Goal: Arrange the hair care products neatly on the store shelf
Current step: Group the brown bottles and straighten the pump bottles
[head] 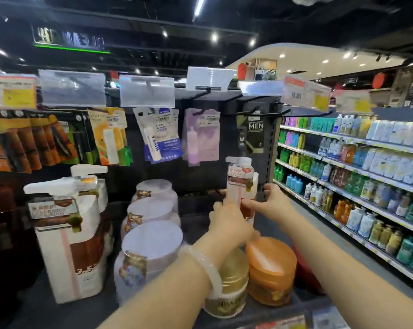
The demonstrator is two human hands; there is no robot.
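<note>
At the far right of the dark shelf [196,210], both hands hold one white pump bottle [242,186] upright.

Left hand [229,224] wraps the bottle's lower body from the left, its fingers [221,205] curled on it; right hand [273,203] pinches its right side, fingers clamped on the label area. I judge the bottle rigid plastic, smooth and a little slippery, heavy if full and top-heavy with the pump, so the body is the safe place to hold, not the pump head. Its neck tag is blurred. Readable writing: "NIVEA" on a hanging lip balm card [156,136], "MEN" on a dark card [255,131], "3.5" on the big left bottle [70,245], "PAN" on the near gold jar [231,288].
</note>
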